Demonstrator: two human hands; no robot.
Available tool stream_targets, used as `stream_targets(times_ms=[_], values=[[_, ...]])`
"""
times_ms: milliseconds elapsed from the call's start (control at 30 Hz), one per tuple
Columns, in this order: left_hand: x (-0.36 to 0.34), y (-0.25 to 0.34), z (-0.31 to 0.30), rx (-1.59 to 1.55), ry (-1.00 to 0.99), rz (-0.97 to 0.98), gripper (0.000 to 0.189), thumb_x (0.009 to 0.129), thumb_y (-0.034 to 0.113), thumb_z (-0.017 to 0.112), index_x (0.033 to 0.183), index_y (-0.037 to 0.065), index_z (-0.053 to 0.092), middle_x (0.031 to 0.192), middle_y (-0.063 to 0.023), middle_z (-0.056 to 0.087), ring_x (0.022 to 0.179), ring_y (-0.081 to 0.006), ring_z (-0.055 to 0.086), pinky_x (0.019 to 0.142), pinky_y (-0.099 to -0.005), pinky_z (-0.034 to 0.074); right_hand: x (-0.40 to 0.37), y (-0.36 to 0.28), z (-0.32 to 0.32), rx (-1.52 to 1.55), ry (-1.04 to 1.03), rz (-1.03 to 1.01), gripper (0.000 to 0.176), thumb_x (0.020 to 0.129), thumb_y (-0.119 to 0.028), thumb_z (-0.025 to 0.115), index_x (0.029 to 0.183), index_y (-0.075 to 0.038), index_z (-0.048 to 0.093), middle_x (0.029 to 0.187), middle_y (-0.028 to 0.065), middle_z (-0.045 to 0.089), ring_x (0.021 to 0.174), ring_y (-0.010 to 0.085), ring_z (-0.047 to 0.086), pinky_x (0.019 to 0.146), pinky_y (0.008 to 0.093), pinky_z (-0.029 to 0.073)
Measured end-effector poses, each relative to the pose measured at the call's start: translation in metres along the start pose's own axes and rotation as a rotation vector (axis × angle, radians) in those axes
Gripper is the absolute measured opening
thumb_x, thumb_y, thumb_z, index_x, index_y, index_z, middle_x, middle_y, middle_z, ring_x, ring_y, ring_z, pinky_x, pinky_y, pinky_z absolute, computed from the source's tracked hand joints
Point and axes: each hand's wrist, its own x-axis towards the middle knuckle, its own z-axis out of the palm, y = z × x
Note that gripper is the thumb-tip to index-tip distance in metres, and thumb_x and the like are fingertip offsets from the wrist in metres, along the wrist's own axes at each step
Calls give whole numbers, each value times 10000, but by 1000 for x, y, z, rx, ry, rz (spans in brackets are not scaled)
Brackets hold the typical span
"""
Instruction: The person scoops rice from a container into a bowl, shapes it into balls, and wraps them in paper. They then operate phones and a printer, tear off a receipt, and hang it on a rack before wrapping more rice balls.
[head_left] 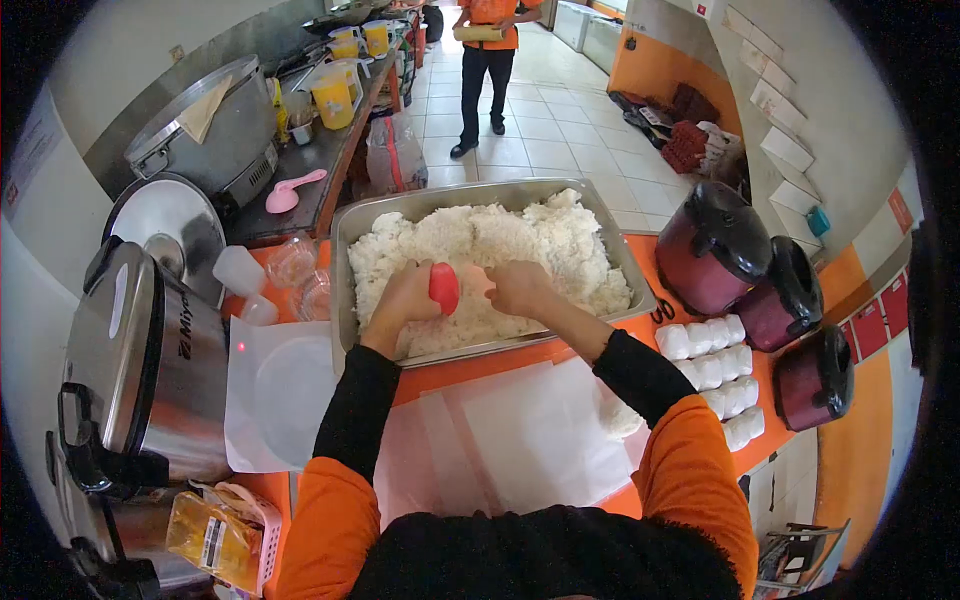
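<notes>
A large metal tray (343, 290) full of cooked white rice (540, 235) stands in front of me on an orange table. Over the left half of the rice, my left hand (405, 297) is closed around a small red cup (444, 288). My right hand (520, 288) is just to its right, low over the rice, with its fingers curled. A pale pinkish shape (472, 282) shows between the two hands; I cannot make out what it is. Sheets of white paper (530, 430) lie in front of the tray, with a portion of rice (620, 415) partly hidden by my right forearm.
White wrapped portions (710, 370) sit in rows at right, near scissors (662, 308) and dark red rice cookers (705, 250). Steel cookers (185, 360) and a plastic basket (268, 540) stand at left. Beyond the tray, another person (487, 80) stands holding a roll.
</notes>
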Motion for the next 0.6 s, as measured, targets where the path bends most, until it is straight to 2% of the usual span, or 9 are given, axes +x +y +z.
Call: stream_targets(times_ms=[167, 267, 367, 467, 500, 567, 600], values=[[-4, 14, -10, -18, -102, -43, 672, 504, 226, 795, 1108, 46, 562, 1053, -206, 584, 967, -388, 601, 838, -425, 501, -4, -25, -4, 77, -38, 45, 298, 820, -334, 625, 1033, -129, 659, 917, 131, 682, 898, 325, 654, 755, 448, 512], [0, 4, 1, -20, -76, -15, 711, 491, 243, 811, 1130, 58, 559, 1060, -202, 581, 969, -388, 600, 836, -423, 503, -6, -40, -12, 131, -39, 69, 291, 827, -326, 611, 1037, -130, 657, 909, 131, 683, 889, 323, 656, 750, 448, 512], [-7, 2, 0, -130, 8, 52, 761, 477, 253, 842, 1154, 70, 546, 1073, -209, 573, 965, -403, 595, 842, -438, 499, -21, -50, -30, 131, -4, 34, 279, 833, -323, 592, 1022, -129, 658, 892, 127, 684, 877, 323, 657, 748, 450, 512], [-24, 13, -14, -180, 197, 79, 813, 502, 220, 882, 1203, 39, 512, 1127, -187, 566, 989, -350, 608, 852, -410, 506, -27, -46, -47, 50, 85, 50, 269, 841, -308, 569, 1029, -132, 649, 877, 130, 684, 852, 333, 657, 732, 458, 511], [-29, 11, -13, -366, 252, 65, 820, 528, 199, 883, 1226, 26, 490, 1145, -171, 562, 1000, -319, 606, 850, -392, 508, -30, -41, -52, 14, 112, 68, 267, 844, -301, 561, 1036, -134, 643, 873, 132, 683, 842, 338, 657, 724, 462, 511], [-37, 9, -11, -742, 367, 40, 834, 579, 157, 885, 1271, -1, 447, 1180, -138, 553, 1023, -257, 603, 845, -354, 512, -41, -14, -70, 100, 265, 22, 354, 856, -297, 560, 1172, -143, 601, 838, 153, 674, 789, 318, 663, 669, 455, 505], [-44, 10, -11, -952, 359, -43, 828, 605, 136, 872, 1287, -10, 426, 1192, -124, 546, 1030, -234, 594, 846, -338, 511, -43, 8, -68, 253, 318, -20, 375, 874, -291, 549, 1217, -142, 576, 827, 134, 674, 760, 301, 660, 646, 449, 497]])
